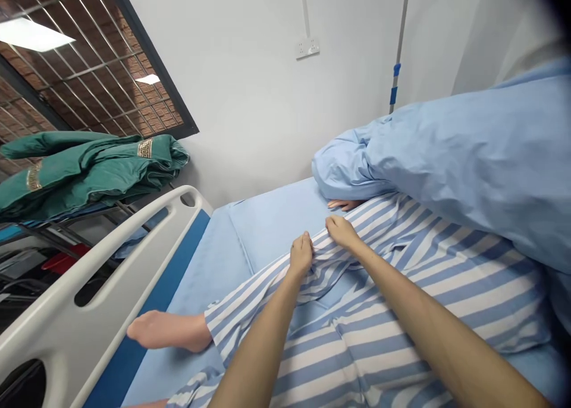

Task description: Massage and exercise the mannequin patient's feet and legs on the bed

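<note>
A figure lies on the bed in blue-and-white striped trousers [473, 289]. My left hand [301, 254] is closed on the cloth of the far trouser leg, around knee height. Higher up the same leg, my right hand [342, 232] pinches the striped fabric, fingers curled in. The cloth bunches in folds between and below my hands. A bare foot [172, 330] sticks out of the far leg's cuff. Just beyond my right hand, the figure's fingers [344, 205] show under a light blue quilt [446, 140], which covers the upper body.
The white bed end board [147, 241] rises at the left. Behind it, a folded green quilt [98, 164] rests on a rack beneath a barred window [89, 63]. A pole with blue clamps [395, 78] stands against the wall, right of a socket [307, 48]. Light blue sheet [272, 217] covers the mattress.
</note>
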`<state>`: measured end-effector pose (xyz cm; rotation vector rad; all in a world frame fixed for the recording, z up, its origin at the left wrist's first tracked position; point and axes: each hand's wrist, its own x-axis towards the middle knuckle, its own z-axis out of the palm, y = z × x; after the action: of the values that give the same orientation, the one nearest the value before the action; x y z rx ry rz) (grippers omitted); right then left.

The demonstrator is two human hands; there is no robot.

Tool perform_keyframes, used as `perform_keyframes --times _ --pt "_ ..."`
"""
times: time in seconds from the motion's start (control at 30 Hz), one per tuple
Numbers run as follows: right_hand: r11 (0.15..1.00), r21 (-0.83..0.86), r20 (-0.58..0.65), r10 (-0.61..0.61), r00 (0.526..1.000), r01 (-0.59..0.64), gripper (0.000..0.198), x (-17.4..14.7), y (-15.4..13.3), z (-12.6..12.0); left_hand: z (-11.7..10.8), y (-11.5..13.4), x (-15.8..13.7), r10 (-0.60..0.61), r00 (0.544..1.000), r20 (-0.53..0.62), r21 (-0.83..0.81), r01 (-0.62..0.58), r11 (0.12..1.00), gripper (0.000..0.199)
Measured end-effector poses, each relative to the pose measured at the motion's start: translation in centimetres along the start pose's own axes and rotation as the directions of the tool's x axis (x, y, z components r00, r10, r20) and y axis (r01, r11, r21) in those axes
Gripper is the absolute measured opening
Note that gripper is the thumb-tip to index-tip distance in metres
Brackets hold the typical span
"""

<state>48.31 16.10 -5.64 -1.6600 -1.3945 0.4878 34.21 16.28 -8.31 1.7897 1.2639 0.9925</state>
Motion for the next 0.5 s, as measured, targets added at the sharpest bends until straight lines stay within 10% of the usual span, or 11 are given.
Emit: perform_keyframes --times 0.27,0.5 --pt "0.992 -0.125 0.13 0.007 0.992 0.01 0.03 0.0 0.8 -1.0 -2.8 0.5 -1.4 -0.07 0.993 0.099 -0.016 0.072 0.997 0.047" --pt "0.967 -0.222 0.188 -0.082 0.979 0.124 0.015 -6.6 -0.7 1.6 -16.4 -4.2 -8.7 -0.155 0.988 -0.005 0.231 0.152 0.961 0.045"
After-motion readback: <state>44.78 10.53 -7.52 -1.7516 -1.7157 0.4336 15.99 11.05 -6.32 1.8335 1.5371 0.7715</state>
